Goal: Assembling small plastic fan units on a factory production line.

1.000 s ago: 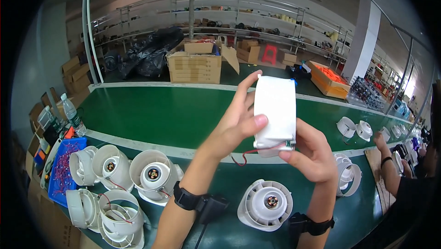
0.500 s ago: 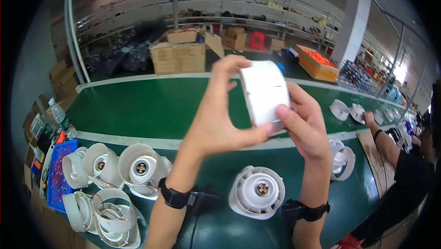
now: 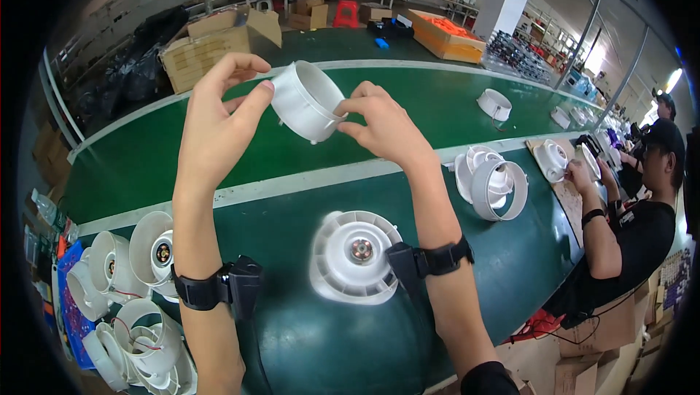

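Note:
A white plastic ring-shaped housing [image 3: 297,107] is held up, tilted, over the green conveyor belt. The fingers and thumb of my right hand [image 3: 379,121] pinch its right rim. On the other side, my left hand [image 3: 219,121] has its fingers apart, with the thumb tip at the ring's outer wall. Below, between my forearms, a round white fan base [image 3: 332,267] lies on the dark green table, its vanes and a copper-coloured motor centre facing up. Black straps with small boxes circle both my wrists.
White housings [image 3: 149,318] cluster at the left beside a blue tray [image 3: 71,333]. Another fan base with a ring [image 3: 477,194] lies at the right. A co-worker [image 3: 620,227] handles white parts there. One ring [image 3: 494,103] rests on the belt [image 3: 408,96]; boxes stand beyond.
The ring has turned from showing its outer wall to showing its opening, and my hands have spread apart around it. My view has swung right, bringing the co-worker further in.

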Motion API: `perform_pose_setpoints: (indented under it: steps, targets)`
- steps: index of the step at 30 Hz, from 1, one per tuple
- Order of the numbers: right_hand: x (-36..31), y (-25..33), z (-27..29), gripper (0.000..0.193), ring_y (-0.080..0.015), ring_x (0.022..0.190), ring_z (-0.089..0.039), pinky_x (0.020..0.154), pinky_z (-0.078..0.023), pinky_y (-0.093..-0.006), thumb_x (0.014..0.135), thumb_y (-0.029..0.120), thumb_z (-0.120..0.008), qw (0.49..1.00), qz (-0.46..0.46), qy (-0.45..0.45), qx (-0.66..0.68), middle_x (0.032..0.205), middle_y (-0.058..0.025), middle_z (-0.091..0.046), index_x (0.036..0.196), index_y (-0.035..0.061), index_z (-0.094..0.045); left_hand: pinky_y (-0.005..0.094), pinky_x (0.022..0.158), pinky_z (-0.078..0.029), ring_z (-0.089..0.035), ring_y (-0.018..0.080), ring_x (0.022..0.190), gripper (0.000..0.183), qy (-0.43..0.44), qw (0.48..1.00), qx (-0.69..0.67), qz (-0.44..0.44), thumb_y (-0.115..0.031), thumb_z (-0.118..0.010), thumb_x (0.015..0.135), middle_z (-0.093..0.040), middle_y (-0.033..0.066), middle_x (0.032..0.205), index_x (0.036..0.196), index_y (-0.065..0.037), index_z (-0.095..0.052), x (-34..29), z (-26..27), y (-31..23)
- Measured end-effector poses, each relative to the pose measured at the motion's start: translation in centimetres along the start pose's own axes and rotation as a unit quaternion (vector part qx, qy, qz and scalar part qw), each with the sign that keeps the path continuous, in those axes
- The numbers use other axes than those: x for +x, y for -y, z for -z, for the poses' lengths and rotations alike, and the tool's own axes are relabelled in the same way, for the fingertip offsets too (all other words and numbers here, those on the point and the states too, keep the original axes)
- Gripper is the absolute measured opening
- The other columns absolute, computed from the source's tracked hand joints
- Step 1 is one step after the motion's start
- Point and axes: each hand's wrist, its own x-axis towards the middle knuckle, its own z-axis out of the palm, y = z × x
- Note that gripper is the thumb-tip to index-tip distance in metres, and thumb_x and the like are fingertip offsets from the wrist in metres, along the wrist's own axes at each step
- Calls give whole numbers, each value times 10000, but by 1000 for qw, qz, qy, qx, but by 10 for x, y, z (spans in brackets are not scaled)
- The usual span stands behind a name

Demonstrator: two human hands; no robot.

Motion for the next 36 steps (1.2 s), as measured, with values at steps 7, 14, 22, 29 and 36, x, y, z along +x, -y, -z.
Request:
perform_pose_setpoints:
  steps: [7, 14, 22, 29, 36]
  targets:
    - [-16, -36, -13, 224, -338, 882, -701, 809, -555, -434, 771, 247, -760, 963, -220, 152, -30, 903, -145, -731, 975, 153, -763, 356, 908, -505, -609, 215, 1102, 232, 17, 999, 25, -44, -146, -658, 856, -676, 97, 1056, 1045, -11, -652, 0, -6, 5]
    - [-18, -41, -17, 328, -318, 867, -714, 814, -550, -407, 811, 157, -717, 964, -238, 102, 59, 886, -167, -732, 1121, 52, -728, 398, 926, -502, -604, 251, 1141, 250, 23, 998, 60, -17, -195, -653, 845, -676, 109, 1079, 1037, -35, -657, -1, -8, 4]
    - [-2, -9, 19, 467, -250, 867, -693, 795, -543, -359, 868, 187, -666, 944, -194, 240, 115, 998, -149, -733, 1311, 54, -601, 391, 926, -496, -608, 241, 1139, 265, 32, 997, 66, -27, -203, -652, 840, -677, 106, 1082, 1042, -32, -660, -2, -9, 4]
    - [7, 32, 39, 412, -191, 874, -687, 790, -543, -319, 905, 190, -655, 950, -84, 255, 159, 968, -131, -727, 1286, 42, -605, 330, 863, -508, -657, 170, 1009, 210, 96, 993, 42, -48, -151, -644, 871, -697, 64, 994, 1037, -23, -656, -2, -13, 7]
    - [12, 34, 15, 477, -320, 984, -688, 875, -533, -387, 852, 296, -658, 947, -74, 298, 93, 1089, -162, -715, 1265, 62, -616, 353, 834, -518, -671, 225, 951, 381, 380, 919, 100, -21, -153, -625, 875, -686, 124, 981, 1230, -19, -581, -16, -8, 19]
